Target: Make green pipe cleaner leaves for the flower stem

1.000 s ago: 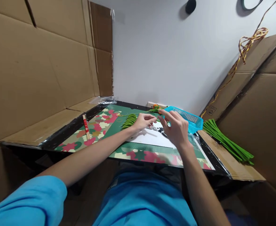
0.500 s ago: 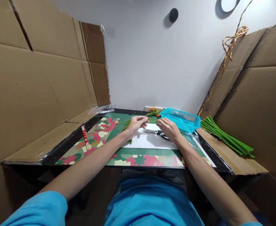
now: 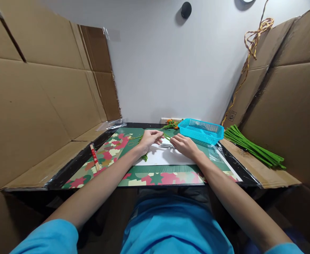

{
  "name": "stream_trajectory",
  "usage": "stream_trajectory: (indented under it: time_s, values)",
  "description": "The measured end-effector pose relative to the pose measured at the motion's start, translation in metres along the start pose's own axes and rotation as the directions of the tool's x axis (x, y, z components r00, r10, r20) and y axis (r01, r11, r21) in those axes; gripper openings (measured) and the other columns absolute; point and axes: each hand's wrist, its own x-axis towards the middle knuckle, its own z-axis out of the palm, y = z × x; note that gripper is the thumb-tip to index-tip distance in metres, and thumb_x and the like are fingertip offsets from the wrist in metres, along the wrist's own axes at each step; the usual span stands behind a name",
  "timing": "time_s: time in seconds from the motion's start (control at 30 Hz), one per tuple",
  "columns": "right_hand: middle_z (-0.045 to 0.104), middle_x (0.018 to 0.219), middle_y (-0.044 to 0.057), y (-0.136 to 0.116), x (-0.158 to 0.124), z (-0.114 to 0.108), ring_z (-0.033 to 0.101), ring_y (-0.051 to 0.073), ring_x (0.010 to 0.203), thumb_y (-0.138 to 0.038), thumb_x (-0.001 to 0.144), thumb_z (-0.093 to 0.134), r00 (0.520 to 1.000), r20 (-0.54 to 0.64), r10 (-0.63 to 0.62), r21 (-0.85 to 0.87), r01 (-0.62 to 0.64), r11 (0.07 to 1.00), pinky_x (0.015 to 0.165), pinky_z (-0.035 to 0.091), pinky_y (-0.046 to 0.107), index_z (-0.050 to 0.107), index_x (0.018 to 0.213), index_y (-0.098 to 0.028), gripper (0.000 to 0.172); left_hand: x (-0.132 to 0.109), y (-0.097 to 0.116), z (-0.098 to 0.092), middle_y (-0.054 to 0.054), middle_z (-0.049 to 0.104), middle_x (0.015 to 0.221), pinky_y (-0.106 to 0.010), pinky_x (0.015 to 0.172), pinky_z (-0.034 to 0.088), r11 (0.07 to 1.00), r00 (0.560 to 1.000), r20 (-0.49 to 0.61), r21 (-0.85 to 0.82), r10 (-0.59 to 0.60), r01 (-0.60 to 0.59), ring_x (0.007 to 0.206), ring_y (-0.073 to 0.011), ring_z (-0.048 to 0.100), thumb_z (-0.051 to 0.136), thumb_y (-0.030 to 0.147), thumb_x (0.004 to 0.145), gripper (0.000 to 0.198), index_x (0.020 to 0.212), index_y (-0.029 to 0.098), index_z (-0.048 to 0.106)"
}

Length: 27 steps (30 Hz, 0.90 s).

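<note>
My left hand [image 3: 151, 139] is closed in a pinch on one end of a thin green stem [image 3: 166, 137]. My right hand [image 3: 184, 144] grips the other end, its fingers curled round it, just above the table. Below the hands, scissors [image 3: 165, 145] lie on a white sheet [image 3: 165, 159]; my right hand hides their handles. A green leafy-looking piece [image 3: 144, 157] shows partly from under my left hand and wrist.
At the back stand a blue plastic basket [image 3: 201, 133] and orange flowers with green stems [image 3: 172, 123]. A bundle of long green stems [image 3: 254, 146] lies on cardboard at the right. Red-wrapped chopsticks [image 3: 94, 157] lie at the left. Cardboard walls [image 3: 49, 106] flank the table.
My right hand has moved left, nearer my left hand, and now covers the scissors' handles. The stem between the hands slants down toward the right hand. The view has shifted slightly.
</note>
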Motion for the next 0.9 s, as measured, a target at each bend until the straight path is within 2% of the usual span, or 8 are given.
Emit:
stream_trajectory:
  time_s: [0.2,0.37,0.7,0.9]
  values:
    - [0.069,0.092,0.009,0.002,-0.002,0.000,0.058,0.023,0.087,-0.012,0.108,0.049,1.000,-0.001,-0.013,-0.009,0.013,1.000,0.075,0.048,0.032,0.068,0.098,-0.017,0.022,-0.001,0.002,-0.001,-0.012,0.079,0.084,-0.025,0.055,0.052,0.999,0.999,0.001,0.007,-0.041,0.041,0.061,-0.0126,0.065,0.091,0.040,0.073,0.032,0.081,0.012,0.077]
    - [0.070,0.100,0.012,0.010,-0.004,-0.002,0.058,0.026,0.095,-0.009,0.107,0.047,0.999,-0.045,0.005,0.000,-0.005,1.000,0.079,0.050,0.034,0.067,0.108,-0.016,0.021,-0.003,0.004,-0.002,-0.014,0.080,0.088,-0.026,0.056,0.052,0.995,0.995,0.033,0.022,-0.094,0.093,0.063,-0.0136,0.065,0.091,0.039,0.073,0.032,0.082,0.012,0.078]
    - [0.065,0.092,0.009,0.012,-0.005,0.001,0.056,0.026,0.091,-0.007,0.105,0.051,0.997,-0.074,0.022,0.038,-0.019,0.999,0.078,0.049,0.034,0.066,0.104,-0.018,0.018,-0.004,0.007,-0.003,-0.012,0.078,0.088,-0.023,0.051,0.043,0.984,0.979,0.101,0.034,-0.176,0.174,0.057,-0.0084,0.056,0.093,0.039,0.072,0.035,0.083,0.011,0.077]
    - [0.065,0.089,0.009,0.011,-0.005,0.001,0.056,0.025,0.090,-0.001,0.102,0.051,0.997,-0.072,0.028,0.048,-0.024,0.999,0.076,0.047,0.034,0.066,0.102,-0.017,0.022,-0.004,0.008,-0.002,-0.010,0.076,0.085,-0.022,0.051,0.039,0.983,0.978,0.098,-0.004,-0.182,0.183,0.056,-0.0073,0.054,0.094,0.034,0.072,0.031,0.084,0.011,0.078]
